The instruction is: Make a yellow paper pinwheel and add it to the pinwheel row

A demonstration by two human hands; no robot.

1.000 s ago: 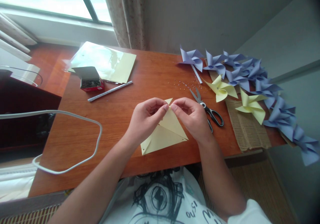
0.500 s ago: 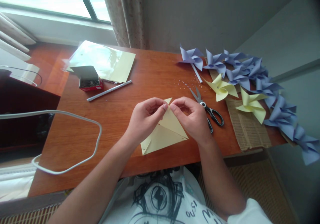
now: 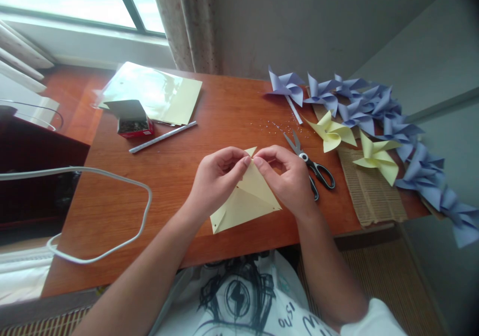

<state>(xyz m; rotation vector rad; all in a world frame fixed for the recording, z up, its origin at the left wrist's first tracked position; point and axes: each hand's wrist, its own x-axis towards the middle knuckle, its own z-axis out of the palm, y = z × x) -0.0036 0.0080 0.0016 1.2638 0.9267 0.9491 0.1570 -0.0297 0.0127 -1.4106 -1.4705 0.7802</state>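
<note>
Head view showed, left of centre, the left hand [image 3: 217,176] pinching a corner of the yellow paper square [image 3: 247,198] lying mid-frame on the wooden table [image 3: 179,176]; the right hand [image 3: 288,176] pinched the same corner; scissors [image 3: 310,166] lay just right.

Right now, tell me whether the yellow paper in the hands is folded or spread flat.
Folded. The yellow paper shows a crease line and layered triangular flaps, with a corner pinched between the left hand and right hand.
</note>
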